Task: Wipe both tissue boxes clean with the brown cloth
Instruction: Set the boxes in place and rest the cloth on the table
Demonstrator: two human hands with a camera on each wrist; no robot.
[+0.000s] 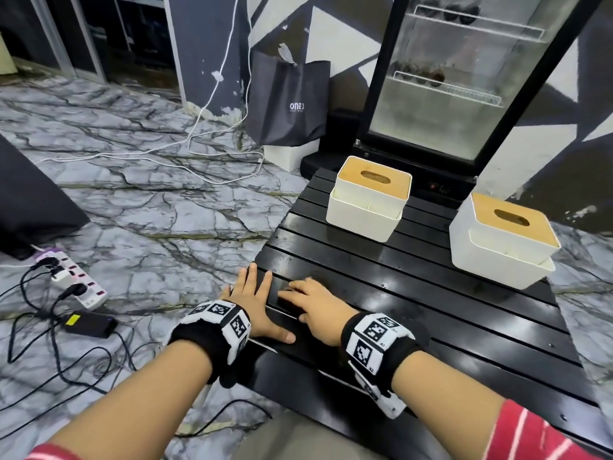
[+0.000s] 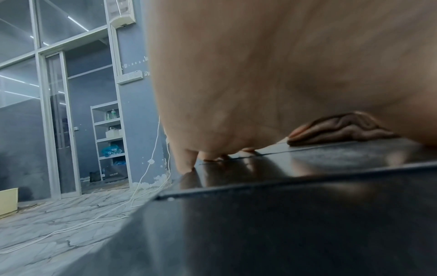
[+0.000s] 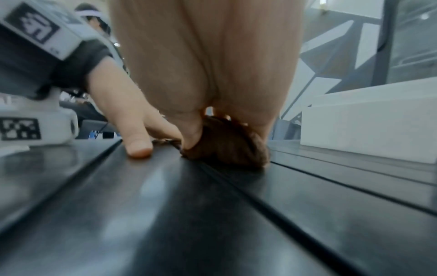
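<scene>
While both of our hands lie low at the near edge of the black slatted worktop (image 1: 431, 293), we list the items as they stand.

Item: left hand (image 1: 255, 300). Fingers spread flat on the slats, palm down; grip wide, holding nothing. We judge it a brace, steadying us at the worktop's corner.

Item: right hand (image 1: 315, 310). Just beside the left, palm down, its fingers and thumb curled round a bunched cloth; grip narrow and closed on the fabric.

Item: brown cloth (image 3: 227, 142). Gathered into a wad under the right palm and resting on the slats; hidden from the head view, plain in both wrist views. Bunching it gives a firm pad for wiping, in our judgement.

Item: far tissue box (image 1: 370, 200). White body, wooden lid with an oval slot, upright near the worktop's far edge, well apart from our hands.

Item: right tissue box (image 1: 504, 240). Same make, upright by the right edge, nearer the cloth hand. Neither box is touched; wiping seems not yet begun, and this box looks the easier first reach.

Item: surroundings. Glass-door fridge (image 1: 464, 78) behind the boxes; dark bag (image 1: 288, 101) and white cable (image 1: 199, 127) on the marble floor (image 1: 132, 194).
</scene>
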